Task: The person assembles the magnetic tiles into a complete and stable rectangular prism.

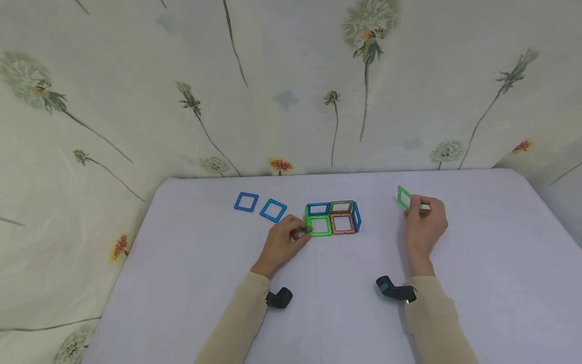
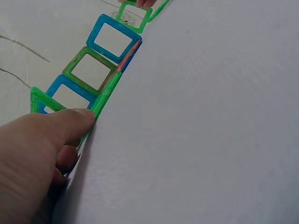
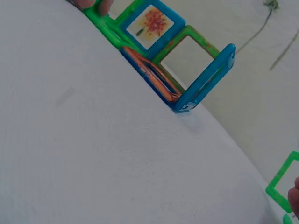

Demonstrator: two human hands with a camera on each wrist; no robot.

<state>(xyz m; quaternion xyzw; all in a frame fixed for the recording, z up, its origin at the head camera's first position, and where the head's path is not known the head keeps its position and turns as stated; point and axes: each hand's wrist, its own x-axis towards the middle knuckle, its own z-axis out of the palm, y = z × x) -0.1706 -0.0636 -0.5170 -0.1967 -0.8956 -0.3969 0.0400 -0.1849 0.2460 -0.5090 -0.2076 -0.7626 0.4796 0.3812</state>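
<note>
A joined structure of square magnetic tiles stands mid-table: a green magnetic tile (image 1: 320, 234) and an orange tile (image 1: 343, 232) lie flat in front, with upright tiles along the back and both ends. My left hand (image 1: 281, 242) pinches the structure's front left corner. In the left wrist view the thumb (image 2: 77, 122) lies on the green edge; the other fingertips are partly hidden. Off to the right, my right hand (image 1: 425, 227) holds a green magnetic tile (image 1: 400, 196) upright. A second green edge (image 2: 160, 10) shows beside it in the left wrist view.
Two loose blue tiles, one (image 1: 246, 209) farther left and another (image 1: 273, 219) nearer my left hand, lie flat left of the structure. A white cloth covers the table (image 1: 182, 283). Behind its back edge hangs a flower-patterned curtain (image 1: 291, 131).
</note>
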